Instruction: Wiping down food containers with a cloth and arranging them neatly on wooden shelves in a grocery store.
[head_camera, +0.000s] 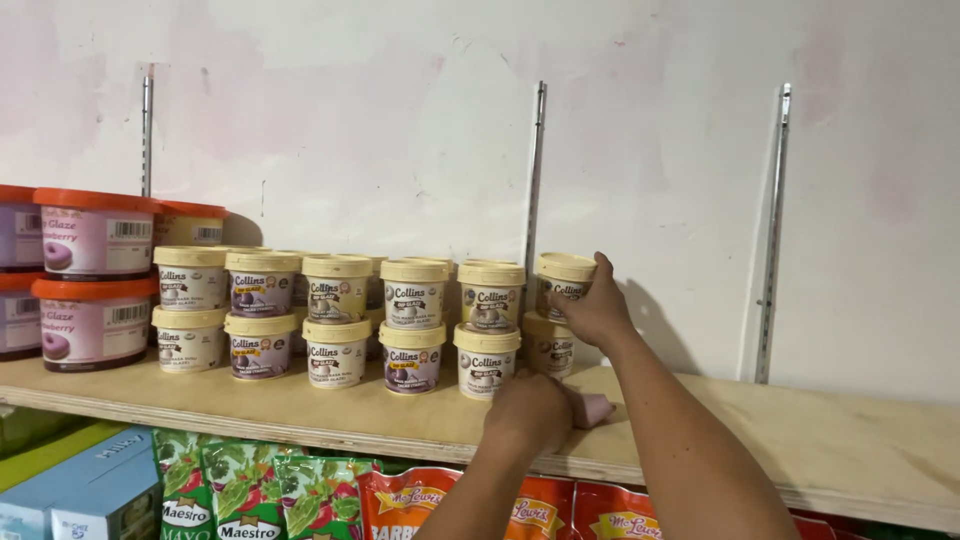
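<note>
Small cream-lidded tubs (412, 325) stand stacked two high in a row on a wooden shelf (820, 440). My right hand (592, 305) grips the top tub (562, 280) at the row's right end, which is tilted slightly on the tub below. My left hand (528, 408) rests on the shelf in front of the row, closed on a pink cloth (594, 408) that sticks out to its right.
Larger orange-lidded tubs (95, 275) are stacked at the shelf's left end. Below the shelf sit green snack bags (250, 495), orange-red bags (530, 515) and blue boxes (85, 495). Metal shelf rails (772, 230) run up the white wall.
</note>
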